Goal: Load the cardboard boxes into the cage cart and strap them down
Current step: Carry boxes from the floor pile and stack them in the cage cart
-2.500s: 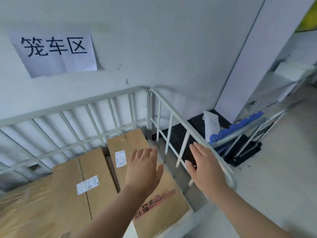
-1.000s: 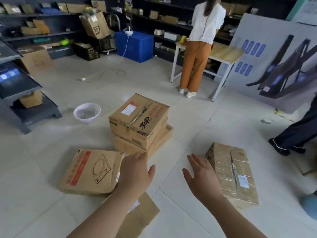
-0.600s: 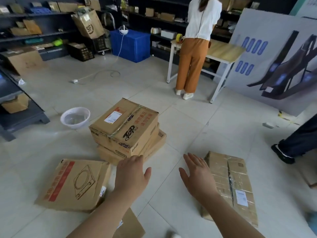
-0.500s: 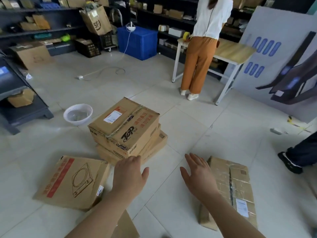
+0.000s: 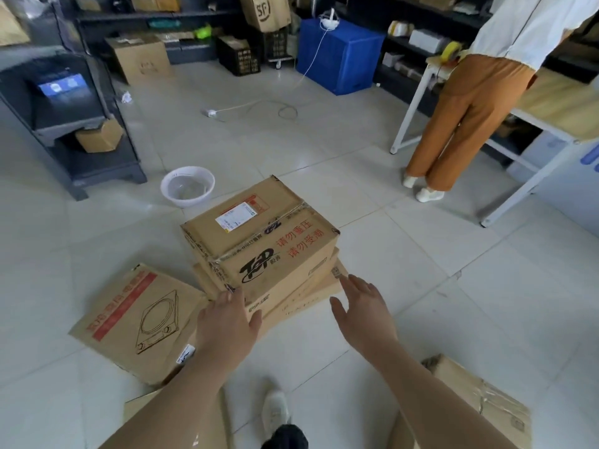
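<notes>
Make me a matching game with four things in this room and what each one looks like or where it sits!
Things:
1 Top-printed box
2 basin
3 plastic crate
4 box with cooker drawing

Descriptions:
A blue
B lying flat alone, red stripe
C on top of a flatter box
D white and round

Pairs: 1-C, 2-D, 3-A, 4-B

Centre frame, the stacked box (image 5: 269,254) reads "Top" plus red "请勿重压 请勿受潮". Top centre, a brown package (image 5: 264,9) shows "SF".
</notes>
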Available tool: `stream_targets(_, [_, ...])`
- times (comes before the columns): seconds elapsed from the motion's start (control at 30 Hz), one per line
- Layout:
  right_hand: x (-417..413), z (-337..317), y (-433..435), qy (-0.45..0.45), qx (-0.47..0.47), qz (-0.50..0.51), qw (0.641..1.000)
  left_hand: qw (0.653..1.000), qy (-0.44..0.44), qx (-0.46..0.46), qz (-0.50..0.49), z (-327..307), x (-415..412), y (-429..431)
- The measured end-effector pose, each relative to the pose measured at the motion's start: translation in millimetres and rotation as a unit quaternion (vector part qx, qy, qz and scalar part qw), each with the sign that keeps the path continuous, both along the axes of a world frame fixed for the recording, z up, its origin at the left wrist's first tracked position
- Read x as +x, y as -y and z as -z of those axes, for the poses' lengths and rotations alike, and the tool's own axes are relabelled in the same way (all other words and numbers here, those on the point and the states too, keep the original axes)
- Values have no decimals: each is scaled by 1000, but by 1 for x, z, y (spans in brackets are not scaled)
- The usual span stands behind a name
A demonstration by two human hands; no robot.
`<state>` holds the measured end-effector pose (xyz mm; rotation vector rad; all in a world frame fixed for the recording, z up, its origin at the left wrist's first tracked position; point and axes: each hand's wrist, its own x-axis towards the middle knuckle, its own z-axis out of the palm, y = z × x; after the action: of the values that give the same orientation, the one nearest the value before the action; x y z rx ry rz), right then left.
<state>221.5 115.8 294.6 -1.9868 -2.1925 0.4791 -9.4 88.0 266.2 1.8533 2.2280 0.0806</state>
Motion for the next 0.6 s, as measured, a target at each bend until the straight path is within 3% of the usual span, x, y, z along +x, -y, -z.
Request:
stream_targets(0.27, [-22,80,-154,29,-46,-41,998,993,18,-77,-89,83,-22,-103])
stream_targets(0.6, [-23,198,-280,91,-81,-78,990,973,25,-150,-176,184,-24,-175])
